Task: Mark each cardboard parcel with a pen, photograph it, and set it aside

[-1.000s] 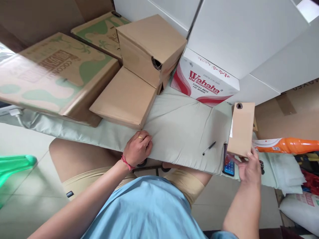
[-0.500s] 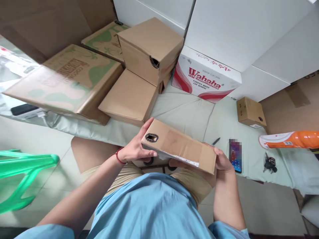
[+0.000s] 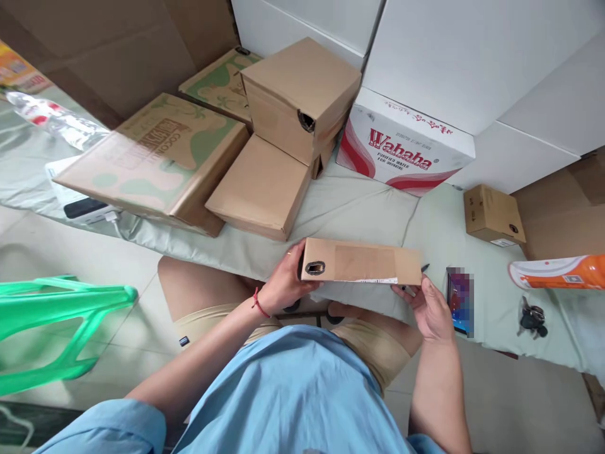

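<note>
A long, narrow brown cardboard box [image 3: 363, 260] is held level between both hands above my lap, at the table's front edge. It has a dark-rimmed oval hole at its left end and a white label strip along its lower edge. My left hand [image 3: 288, 277] grips the box's left end, with a red string on the wrist. My right hand [image 3: 429, 306] holds the right end, thumb at the corner and fingers beneath. A dark pen [image 3: 425, 268] shows partly behind that corner.
Brown boxes [image 3: 259, 183] and a coconut carton [image 3: 155, 157] stand at the back left, a Wahaha carton [image 3: 404, 148] behind. On the right lie a small box [image 3: 494, 214], phone [image 3: 460, 302], keys [image 3: 532, 318] and orange-white cylinder [image 3: 562, 272]. A green stool [image 3: 61, 321] stands at left.
The held box has turned from a slant to nearly level and shifted right in the view. My right hand's fingers have moved lower under its right end. The whole view has shifted slightly.
</note>
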The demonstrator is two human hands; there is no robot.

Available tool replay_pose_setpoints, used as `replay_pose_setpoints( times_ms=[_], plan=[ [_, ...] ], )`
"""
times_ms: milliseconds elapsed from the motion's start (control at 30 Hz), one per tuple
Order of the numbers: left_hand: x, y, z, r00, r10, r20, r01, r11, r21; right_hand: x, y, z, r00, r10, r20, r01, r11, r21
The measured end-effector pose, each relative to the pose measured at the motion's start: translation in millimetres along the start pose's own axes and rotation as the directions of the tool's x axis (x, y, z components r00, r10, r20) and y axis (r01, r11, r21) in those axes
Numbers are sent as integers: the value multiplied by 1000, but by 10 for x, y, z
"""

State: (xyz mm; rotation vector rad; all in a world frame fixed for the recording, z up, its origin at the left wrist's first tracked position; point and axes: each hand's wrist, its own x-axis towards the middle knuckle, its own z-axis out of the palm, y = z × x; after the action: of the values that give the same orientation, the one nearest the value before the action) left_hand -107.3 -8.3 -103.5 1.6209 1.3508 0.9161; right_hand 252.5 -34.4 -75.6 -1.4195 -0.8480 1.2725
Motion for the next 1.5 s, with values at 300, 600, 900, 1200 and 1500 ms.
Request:
replay_pose_setpoints(
  times_ms=[300,600,900,1200,1500],
  plan=[
    [-152,147,-126,989,-77,125,94,987,-133,-187,-174,170,921,-381,-83,345,897,-277],
    [-250,168,-115,920,-204,334,390,409,-825,-463,-564,395,706,-709,-9,669,670,-321],
    [34,209,-51,793,-580,189,493,426,-759,-759,-695,741,531,-827,186,826,455,-334],
    [-27,264,-1,861,-499,101,376,490,-787,-681,-599,764,703,-711,-24,682,683,-261],
    [-114,514,-122,938,-339,65,298,699,-650,-505,-328,236,920,-309,-240,317,948,-8]
  ],
)
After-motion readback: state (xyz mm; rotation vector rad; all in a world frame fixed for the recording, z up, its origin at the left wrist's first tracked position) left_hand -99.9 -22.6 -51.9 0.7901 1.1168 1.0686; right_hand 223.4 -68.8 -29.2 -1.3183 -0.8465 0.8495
